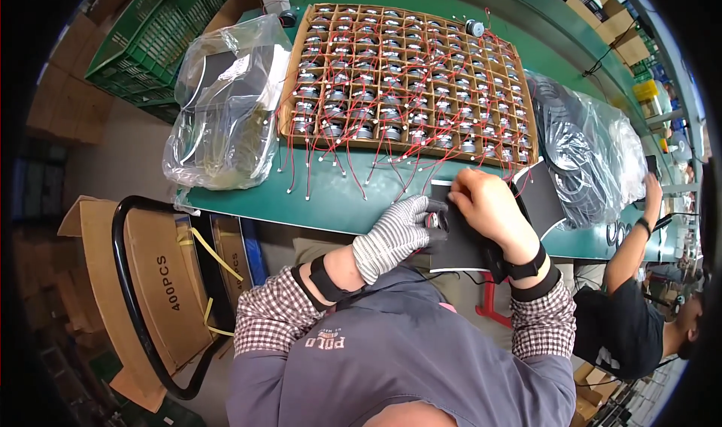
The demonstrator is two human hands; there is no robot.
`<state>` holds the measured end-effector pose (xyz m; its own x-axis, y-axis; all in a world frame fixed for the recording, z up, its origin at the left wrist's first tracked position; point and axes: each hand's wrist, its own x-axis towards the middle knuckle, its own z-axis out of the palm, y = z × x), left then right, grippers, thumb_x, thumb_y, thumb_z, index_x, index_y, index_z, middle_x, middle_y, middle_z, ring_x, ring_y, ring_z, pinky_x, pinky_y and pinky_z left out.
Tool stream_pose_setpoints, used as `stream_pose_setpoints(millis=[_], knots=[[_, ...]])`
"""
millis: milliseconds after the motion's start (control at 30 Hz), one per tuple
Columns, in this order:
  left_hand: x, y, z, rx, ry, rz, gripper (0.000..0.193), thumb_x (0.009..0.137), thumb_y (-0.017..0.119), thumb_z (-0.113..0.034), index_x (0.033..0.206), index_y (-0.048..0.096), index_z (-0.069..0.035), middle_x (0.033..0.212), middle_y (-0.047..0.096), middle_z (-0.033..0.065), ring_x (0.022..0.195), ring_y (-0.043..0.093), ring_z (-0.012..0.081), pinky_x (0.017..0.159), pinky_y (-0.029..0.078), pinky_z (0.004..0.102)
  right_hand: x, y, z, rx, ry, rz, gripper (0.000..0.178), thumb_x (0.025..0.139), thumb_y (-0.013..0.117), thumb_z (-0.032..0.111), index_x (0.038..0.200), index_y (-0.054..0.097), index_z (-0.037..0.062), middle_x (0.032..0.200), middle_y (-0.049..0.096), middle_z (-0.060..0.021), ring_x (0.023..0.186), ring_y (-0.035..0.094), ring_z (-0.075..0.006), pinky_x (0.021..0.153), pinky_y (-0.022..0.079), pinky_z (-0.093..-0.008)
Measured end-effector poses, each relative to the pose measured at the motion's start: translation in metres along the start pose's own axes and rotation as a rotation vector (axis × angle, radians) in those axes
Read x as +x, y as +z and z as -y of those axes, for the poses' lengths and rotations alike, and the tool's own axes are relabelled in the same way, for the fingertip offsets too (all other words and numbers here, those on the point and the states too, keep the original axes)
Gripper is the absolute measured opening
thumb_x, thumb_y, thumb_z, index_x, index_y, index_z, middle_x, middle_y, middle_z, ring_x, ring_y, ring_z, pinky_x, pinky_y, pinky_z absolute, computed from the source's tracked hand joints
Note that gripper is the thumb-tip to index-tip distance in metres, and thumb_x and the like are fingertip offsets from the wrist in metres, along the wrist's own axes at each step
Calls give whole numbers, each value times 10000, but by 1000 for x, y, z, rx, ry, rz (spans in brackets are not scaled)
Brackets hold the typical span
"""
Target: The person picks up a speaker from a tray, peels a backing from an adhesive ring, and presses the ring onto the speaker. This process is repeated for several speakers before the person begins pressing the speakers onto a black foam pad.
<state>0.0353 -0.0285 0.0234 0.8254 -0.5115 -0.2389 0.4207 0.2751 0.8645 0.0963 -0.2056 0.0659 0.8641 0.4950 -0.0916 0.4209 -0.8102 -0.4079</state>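
My left hand (397, 235), in a striped grey-and-white glove, is closed around a small round speaker (435, 220) with a dark rim, just over the table's front edge. Beside it my bare right hand (481, 201) has its fingers curled in a pinch above a black sheet (459, 250) with a white edge. Whatever is between those fingertips is too small or hidden to make out. Beyond both hands stands a shallow cardboard box (410, 147) split into cells, holding many similar speakers with red wires and white plugs.
A loose speaker (474, 28) sits at the box's far edge. Clear plastic bags (226, 119) flank the box on the left, and bagged black rings (579, 141) lie on the right. Another black sheet (538, 198) is right of my hand. A co-worker (624, 307) works at right.
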Motion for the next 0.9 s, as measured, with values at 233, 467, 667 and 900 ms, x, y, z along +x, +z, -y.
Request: stream_pose_setpoints(millis=[233, 467, 667, 900], knots=[[3, -8, -1, 80, 20, -6, 407, 769, 628, -33, 1149, 491, 18, 993, 585, 85, 912, 572, 145, 802, 484, 271, 14, 14, -13, 246, -122, -74, 85, 735, 639, 55, 775, 589, -1, 710, 555, -118, 652, 557, -253, 596, 451, -330], [8, -7, 6, -59, 71, -46, 441, 738, 662, -11, 1144, 493, 17, 993, 584, 71, 917, 571, 136, 822, 481, 264, 19, 14, -17, 250, -114, -25, 89, 734, 654, 53, 770, 590, 3, 700, 537, -92, 634, 536, -206, 581, 439, -304], [6, -5, 12, 81, 75, -55, 465, 715, 680, 7, 1141, 493, 17, 989, 583, 64, 916, 568, 133, 818, 484, 266, 22, 16, -19, 267, -151, -14, 101, 736, 653, 65, 772, 575, 11, 710, 537, -95, 648, 539, -228, 588, 438, -318], [6, -6, 17, 122, 108, -83, 473, 706, 687, 5, 1138, 496, 17, 986, 583, 70, 913, 569, 137, 813, 485, 265, 21, 18, -18, 207, -173, -9, 106, 749, 637, 80, 777, 558, 15, 720, 532, -114, 685, 539, -272, 616, 438, -340]])
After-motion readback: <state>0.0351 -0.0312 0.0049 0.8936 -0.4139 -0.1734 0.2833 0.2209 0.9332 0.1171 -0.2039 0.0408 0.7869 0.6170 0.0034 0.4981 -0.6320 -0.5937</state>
